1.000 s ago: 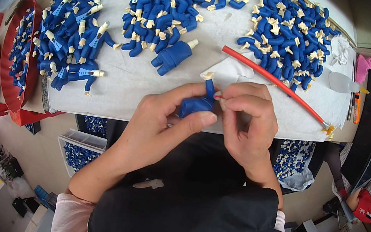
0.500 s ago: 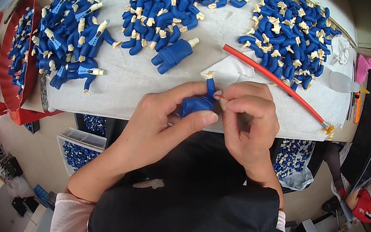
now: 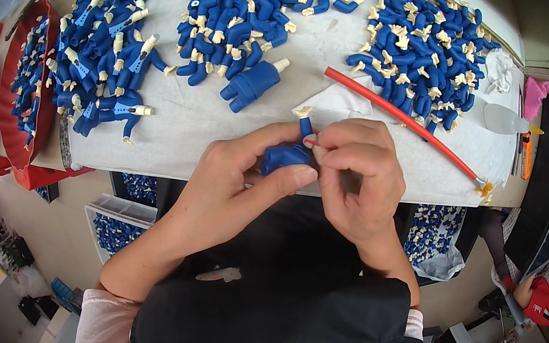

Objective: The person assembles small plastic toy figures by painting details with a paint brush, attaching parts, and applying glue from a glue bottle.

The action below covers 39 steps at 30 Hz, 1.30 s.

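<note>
My left hand [image 3: 221,181] is closed round a blue doll torso [image 3: 281,158], held on its side just over the near edge of the table. A bent blue doll arm [image 3: 306,128] with a cream hand stands up from its far side. Close against the torso, my right hand [image 3: 366,182] pinches a small red piece [image 3: 311,141] between thumb and forefinger. Its exact kind is too small to make out, and the fingers cover part of the joint. Beyond my hands lies another blue doll body [image 3: 252,86] with a cream neck and no arms.
Loose blue doll arms [image 3: 235,14] form a pile in the middle, and more arms [image 3: 422,55] lie at right. Assembled bodies [image 3: 104,47] are heaped at left. A long red tube [image 3: 405,117] crosses a white cloth [image 3: 339,101]. Further right are a clear bottle [image 3: 504,120] and an orange cutter [image 3: 525,157].
My hands stay in nearly the same grip on the torso, with only a slight shift of the right fingers at the red piece. The whole view has moved a little.
</note>
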### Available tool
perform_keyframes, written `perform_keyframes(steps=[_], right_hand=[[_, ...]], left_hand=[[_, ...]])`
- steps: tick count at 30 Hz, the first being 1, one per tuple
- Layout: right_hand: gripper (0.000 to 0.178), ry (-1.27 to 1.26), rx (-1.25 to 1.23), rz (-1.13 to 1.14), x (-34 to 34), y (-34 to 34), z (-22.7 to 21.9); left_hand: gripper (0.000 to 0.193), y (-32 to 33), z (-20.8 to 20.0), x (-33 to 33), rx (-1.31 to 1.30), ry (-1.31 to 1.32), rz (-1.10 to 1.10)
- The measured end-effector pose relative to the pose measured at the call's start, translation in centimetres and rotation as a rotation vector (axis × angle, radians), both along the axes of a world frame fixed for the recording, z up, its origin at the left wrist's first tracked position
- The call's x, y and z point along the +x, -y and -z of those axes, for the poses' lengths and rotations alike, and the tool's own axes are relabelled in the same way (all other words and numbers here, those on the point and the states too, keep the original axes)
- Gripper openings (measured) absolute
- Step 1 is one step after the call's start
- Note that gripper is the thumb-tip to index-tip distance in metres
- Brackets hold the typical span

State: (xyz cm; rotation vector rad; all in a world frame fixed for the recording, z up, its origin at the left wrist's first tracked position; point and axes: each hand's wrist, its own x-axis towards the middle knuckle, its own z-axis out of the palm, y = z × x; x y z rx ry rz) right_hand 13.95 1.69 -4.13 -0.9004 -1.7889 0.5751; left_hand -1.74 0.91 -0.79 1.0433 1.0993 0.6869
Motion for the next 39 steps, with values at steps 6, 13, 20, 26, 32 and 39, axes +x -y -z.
perform_keyframes(steps=[6,13,20,26,32,39], right_hand=[[0.031,-0.079,0.003,0.056,-0.4,0.0,0.0],[0.030,-0.097,-0.024,0.048,-0.2,0.2,-0.3],[0.029,0.092,-0.057,-0.010,0.2,-0.8,-2.2],[0.023,0.152,-0.228,0.104,1.4,0.3,-2.8],[0.021,0.139,-0.246,-0.031,0.9,-0.5,-2.8],[0.019,-0.018,-0.281,0.050,-0.2,0.2,-2.7]], left_hand=[[0.032,0.0,0.0,0.0,0.016,-0.009,0.005],[0.033,0.0,-0.1,0.0,0.021,-0.032,0.007],[0.033,-0.1,0.3,-0.2,0.075,-0.075,0.059],[0.031,-0.3,-0.1,0.0,0.102,-0.124,0.083],[0.032,-0.2,0.2,0.0,0.075,-0.070,0.052],[0.033,0.1,-0.1,-0.1,0.015,-0.007,0.007]])
